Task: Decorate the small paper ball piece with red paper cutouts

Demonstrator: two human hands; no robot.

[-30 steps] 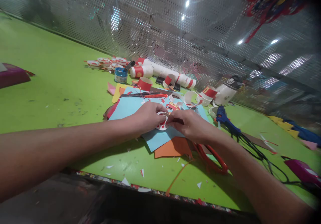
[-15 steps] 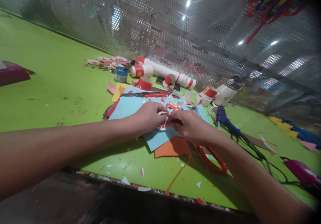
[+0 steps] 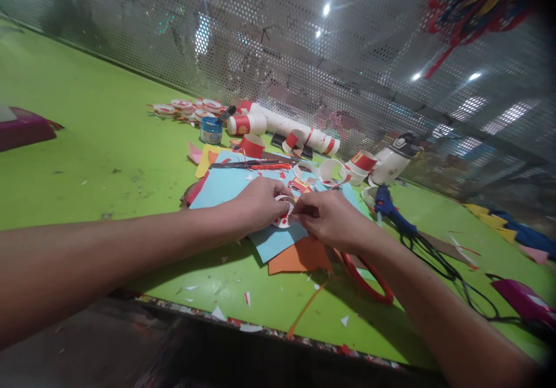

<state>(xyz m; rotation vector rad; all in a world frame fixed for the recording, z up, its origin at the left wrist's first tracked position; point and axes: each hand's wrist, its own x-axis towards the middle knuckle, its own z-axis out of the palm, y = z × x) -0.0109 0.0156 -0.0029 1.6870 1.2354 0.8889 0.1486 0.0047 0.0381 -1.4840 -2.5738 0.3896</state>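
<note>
Curving wht/red paper ring (image 3: 282,224)

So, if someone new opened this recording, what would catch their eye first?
Probably the bright green table sweeping across the view, with the left hand holding a small, round white piece near the middle and the right hand at its right edge. Next, perhaps, the blue glue gun lying to the right, and the red and blue decoration at the top right.
</note>
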